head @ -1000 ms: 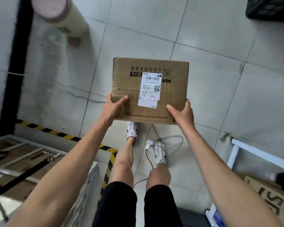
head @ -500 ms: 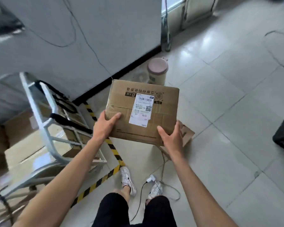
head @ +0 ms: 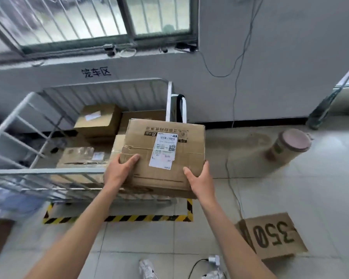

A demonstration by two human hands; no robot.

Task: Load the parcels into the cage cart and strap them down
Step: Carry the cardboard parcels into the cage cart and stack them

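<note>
I hold a brown cardboard parcel [head: 187,154] with a white shipping label between both hands, in front of the white cage cart [head: 8,127]. My left hand [head: 119,172] grips its near left corner, thumb on top. At the near right corner my right hand [head: 199,182] grips it the same way. The parcel hovers over the cart's near right corner. Inside the cart lie several other brown parcels, one at the back [head: 99,119] and one low in front [head: 79,158]. No strap is visible.
The cart stands inside a yellow-black floor marking [head: 129,218] against the grey wall under a barred window. A cardboard piece printed "350" [head: 270,234] lies on the tiles at right. A pink-lidded bin [head: 288,146] stands beyond it. Cables trail across the floor near my shoes.
The view has swung from the floor round to the cage cart. Both hands kept their hold, and the parcel now hangs over the cart's near right corner.
</note>
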